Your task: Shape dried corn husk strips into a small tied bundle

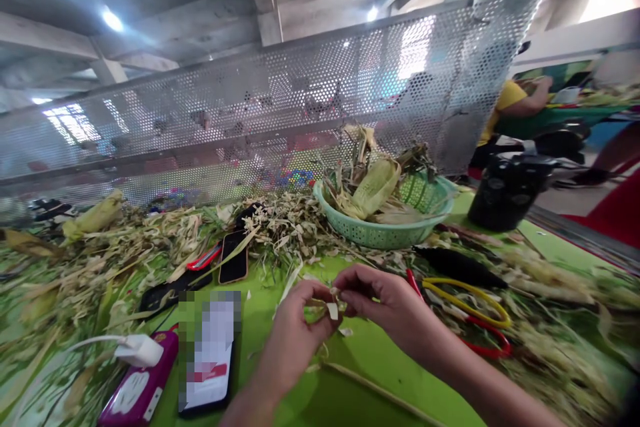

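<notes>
Two-handed fingertip grip on a small pale husk piece (333, 311), seen from above. The left hand (296, 325) pinches the piece between thumb and forefinger; the right hand (383, 293) closes its bent fingertips on the upper side of the same piece, though its exact points of contact are partly hidden. The piece thus lies within the grip itself, between the two sets of fingertips, raised over the green tabletop (350, 407). It is probably very light, thin and pliable, dry rather than slippery, and apt to split along its grain; a gentle hold by its edges, thumb against forefinger, should suit it best. A loose scrap (345, 331) lies just below the grip, and a long thin stalk (375, 381) runs from there toward the lower right. Beyond the grip and to its right stands a green basket (383, 235) of husks; nearer, to the right, lies a yellow looped handle (470, 290). A phone (213, 383) lies to the left of the grip.
</notes>
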`<state>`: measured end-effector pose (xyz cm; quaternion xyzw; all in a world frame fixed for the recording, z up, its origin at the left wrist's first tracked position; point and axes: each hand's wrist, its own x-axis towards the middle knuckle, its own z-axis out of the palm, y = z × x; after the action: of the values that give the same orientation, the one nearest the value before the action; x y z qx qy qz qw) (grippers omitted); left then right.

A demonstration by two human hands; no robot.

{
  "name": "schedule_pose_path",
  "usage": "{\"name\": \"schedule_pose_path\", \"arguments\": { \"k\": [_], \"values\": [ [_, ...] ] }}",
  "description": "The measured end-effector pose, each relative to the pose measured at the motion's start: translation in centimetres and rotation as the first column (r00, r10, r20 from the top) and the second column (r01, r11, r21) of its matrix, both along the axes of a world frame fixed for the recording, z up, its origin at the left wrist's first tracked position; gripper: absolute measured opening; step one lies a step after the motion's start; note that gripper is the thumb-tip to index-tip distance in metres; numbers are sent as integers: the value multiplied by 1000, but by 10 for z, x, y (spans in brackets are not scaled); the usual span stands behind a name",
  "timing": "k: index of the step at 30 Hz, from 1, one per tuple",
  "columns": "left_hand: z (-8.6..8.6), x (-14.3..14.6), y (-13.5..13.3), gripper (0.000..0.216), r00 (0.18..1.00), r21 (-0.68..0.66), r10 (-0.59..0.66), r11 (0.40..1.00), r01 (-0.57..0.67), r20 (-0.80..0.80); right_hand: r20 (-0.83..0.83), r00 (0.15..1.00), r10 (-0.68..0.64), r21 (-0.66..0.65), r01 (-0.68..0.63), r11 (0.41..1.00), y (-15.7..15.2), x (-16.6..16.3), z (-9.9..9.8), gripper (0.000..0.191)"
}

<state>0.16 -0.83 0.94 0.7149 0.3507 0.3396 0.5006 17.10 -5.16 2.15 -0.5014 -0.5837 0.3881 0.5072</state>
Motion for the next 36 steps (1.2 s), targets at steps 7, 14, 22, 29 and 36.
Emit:
{"name": "schedule_pose_path", "arguments": {
  "k": [7,14,22,29,36],
  "values": [
    [3,-2,3,24,998,-171,-48,984,54,38,-13,1000,-27,-50,26,998,2,-1,0,16],
    [2,-2,3,34,984,-242,-111,960,142,138,26,999,-45,-53,46,997,2,1,1,16],
    [1,0,2,35,995,-203,-37,978,56,96,170,980,-100,-35,108,994,2,0,-1,14],
    [4,0,1,38,993,-212,-22,976,47,115,236,966,-104,7,105,994,2,2,-2,10],
    [-2,2,2,37,994,-202,15,979,7,106,177,982,-66,-41,75,996,0,-1,-4,11]
  ]
}}
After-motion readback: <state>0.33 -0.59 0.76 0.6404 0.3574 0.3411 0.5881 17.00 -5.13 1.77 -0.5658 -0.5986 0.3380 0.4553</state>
